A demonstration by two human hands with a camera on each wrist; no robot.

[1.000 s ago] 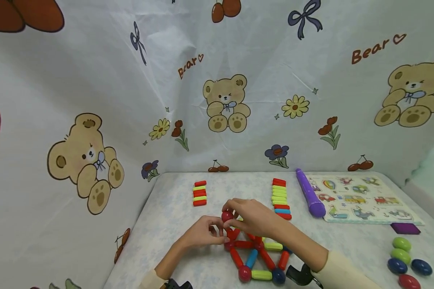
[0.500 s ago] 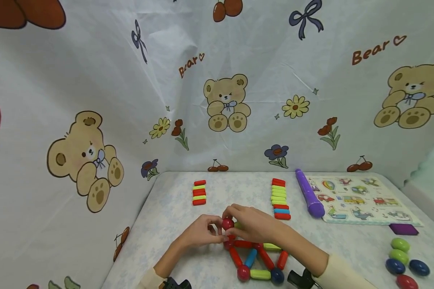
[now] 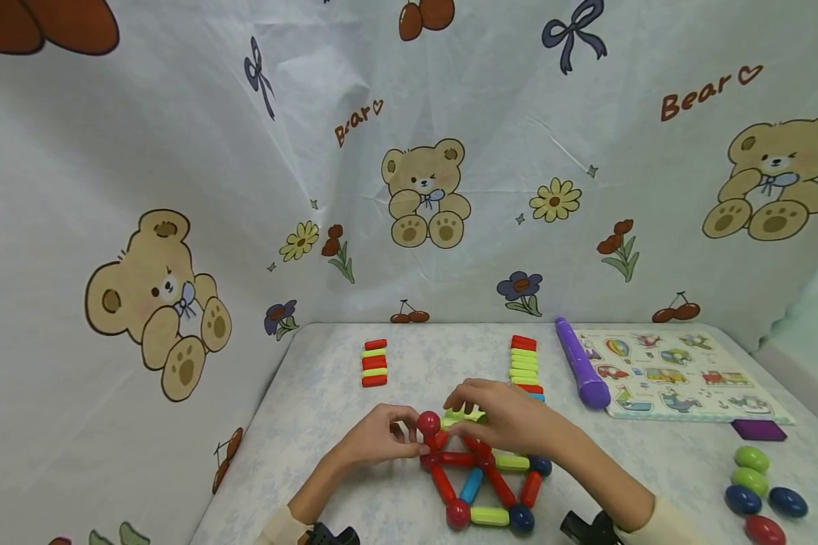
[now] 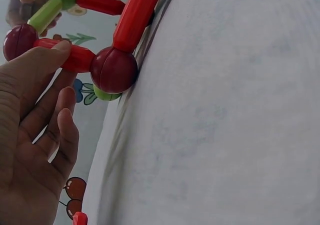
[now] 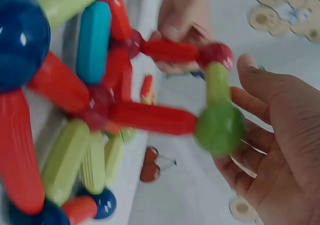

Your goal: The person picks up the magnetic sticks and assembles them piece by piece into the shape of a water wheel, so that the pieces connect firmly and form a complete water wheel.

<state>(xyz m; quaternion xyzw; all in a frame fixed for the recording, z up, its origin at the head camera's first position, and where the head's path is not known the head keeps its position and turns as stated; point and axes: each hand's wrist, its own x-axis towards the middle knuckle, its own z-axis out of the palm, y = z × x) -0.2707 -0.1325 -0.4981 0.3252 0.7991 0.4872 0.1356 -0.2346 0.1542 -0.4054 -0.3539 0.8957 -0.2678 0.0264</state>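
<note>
the table (image 3: 327, 393) carries everything; the rod-and-ball frame (image 3: 480, 477) lies near its front edge and serves as landmark. right of the frame lie the puzzle board (image 3: 675, 375) and purple tube (image 3: 582, 365); behind it, two rows of spare rods (image 3: 526, 363), likely sorted for reach. the right hand (image 3: 501, 416) sits over the frame's raised part, fingers curled about a green rod (image 3: 463, 415) and green ball (image 5: 220, 127), seemingly holding that span up. the left hand (image 3: 378, 437), left of the frame, pinches the upright red rod (image 4: 70, 55) under the red ball (image 3: 428, 422), apparently steadying it; remaining fingers loosely apart.
</note>
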